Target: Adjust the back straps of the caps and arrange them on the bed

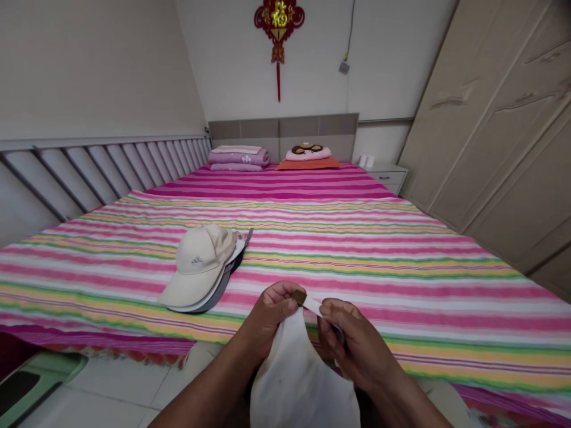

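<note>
A white cap (307, 380) hangs below my hands, close to my body, with its lower part cut off by the frame edge. My left hand (277, 312) pinches the brass-coloured buckle (299, 296) at the back of the cap. In the fingers of my right hand (350, 339) is the white strap (313, 306), which runs from the buckle. To the left on the bed lies a stack of caps, with a beige cap (200, 255) on top and white and dark grey brims under it.
Striped bedding (401, 279) covers the bed. Folded purple quilts (238, 159) and a pink pillow (307, 154) lie by the headboard (259, 129). A railing (111, 169) borders the left side; a nightstand (386, 176) and wardrobe (486, 137) stand right. A green object (57, 368) is at lower left.
</note>
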The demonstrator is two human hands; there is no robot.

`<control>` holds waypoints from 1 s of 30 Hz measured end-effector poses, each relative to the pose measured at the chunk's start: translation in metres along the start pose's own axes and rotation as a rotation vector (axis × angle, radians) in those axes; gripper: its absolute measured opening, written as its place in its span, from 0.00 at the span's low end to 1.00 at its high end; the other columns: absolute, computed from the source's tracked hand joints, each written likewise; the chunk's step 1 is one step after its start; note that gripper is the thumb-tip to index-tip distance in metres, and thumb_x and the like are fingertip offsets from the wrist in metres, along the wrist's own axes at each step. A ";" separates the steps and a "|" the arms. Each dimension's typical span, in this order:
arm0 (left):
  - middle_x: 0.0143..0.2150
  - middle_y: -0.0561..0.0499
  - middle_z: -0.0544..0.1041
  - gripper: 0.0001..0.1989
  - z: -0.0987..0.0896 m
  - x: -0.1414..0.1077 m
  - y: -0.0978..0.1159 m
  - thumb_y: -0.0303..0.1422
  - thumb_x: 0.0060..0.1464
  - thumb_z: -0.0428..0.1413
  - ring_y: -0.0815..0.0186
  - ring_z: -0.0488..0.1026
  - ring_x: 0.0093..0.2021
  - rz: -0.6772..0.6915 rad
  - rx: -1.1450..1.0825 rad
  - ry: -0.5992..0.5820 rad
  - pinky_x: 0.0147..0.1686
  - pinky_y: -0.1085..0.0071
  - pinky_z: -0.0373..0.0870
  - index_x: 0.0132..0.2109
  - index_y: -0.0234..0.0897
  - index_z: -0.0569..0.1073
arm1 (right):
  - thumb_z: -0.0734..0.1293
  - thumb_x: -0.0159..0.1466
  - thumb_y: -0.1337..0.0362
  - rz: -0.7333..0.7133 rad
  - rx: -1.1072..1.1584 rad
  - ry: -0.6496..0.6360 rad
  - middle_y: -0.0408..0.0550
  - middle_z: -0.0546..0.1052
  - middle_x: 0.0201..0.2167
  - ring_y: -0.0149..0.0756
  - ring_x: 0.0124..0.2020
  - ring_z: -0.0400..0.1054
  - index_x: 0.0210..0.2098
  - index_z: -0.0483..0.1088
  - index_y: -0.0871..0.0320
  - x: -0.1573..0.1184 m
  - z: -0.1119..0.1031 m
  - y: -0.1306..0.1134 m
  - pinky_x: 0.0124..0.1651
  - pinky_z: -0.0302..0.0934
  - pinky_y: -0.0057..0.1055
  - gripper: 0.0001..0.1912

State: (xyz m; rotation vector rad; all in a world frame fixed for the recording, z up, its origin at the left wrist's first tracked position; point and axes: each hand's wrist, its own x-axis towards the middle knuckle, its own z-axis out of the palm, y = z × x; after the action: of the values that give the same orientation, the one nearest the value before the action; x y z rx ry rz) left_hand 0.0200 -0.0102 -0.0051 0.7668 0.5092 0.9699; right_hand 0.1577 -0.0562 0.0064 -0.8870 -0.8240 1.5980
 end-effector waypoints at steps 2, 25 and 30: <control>0.22 0.53 0.72 0.14 -0.001 0.000 0.000 0.31 0.31 0.65 0.74 0.67 0.21 0.011 0.018 -0.002 0.22 0.79 0.59 0.30 0.34 0.73 | 0.64 0.53 0.60 0.009 -0.005 -0.019 0.37 0.59 0.07 0.19 0.09 0.45 0.15 0.60 0.61 0.000 0.000 0.000 0.14 0.35 0.22 0.15; 0.25 0.53 0.73 0.11 0.002 -0.003 0.005 0.28 0.32 0.64 0.73 0.68 0.24 0.075 0.132 -0.012 0.25 0.78 0.62 0.29 0.33 0.74 | 0.62 0.58 0.58 -0.029 -0.075 -0.146 0.41 0.65 0.16 0.25 0.16 0.55 0.22 0.61 0.60 0.001 -0.007 -0.001 0.20 0.46 0.25 0.13; 0.23 0.54 0.72 0.12 0.001 -0.004 0.003 0.28 0.33 0.64 0.74 0.67 0.22 0.041 0.121 -0.022 0.23 0.78 0.62 0.30 0.34 0.74 | 0.64 0.55 0.62 -0.028 -0.097 -0.118 0.41 0.65 0.16 0.25 0.17 0.56 0.22 0.61 0.60 0.002 -0.010 0.000 0.22 0.47 0.25 0.10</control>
State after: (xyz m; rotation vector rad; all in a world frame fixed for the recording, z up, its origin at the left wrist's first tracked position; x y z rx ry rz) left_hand 0.0168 -0.0132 -0.0017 0.8985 0.5390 0.9741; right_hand 0.1667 -0.0534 0.0015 -0.8519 -0.9999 1.6088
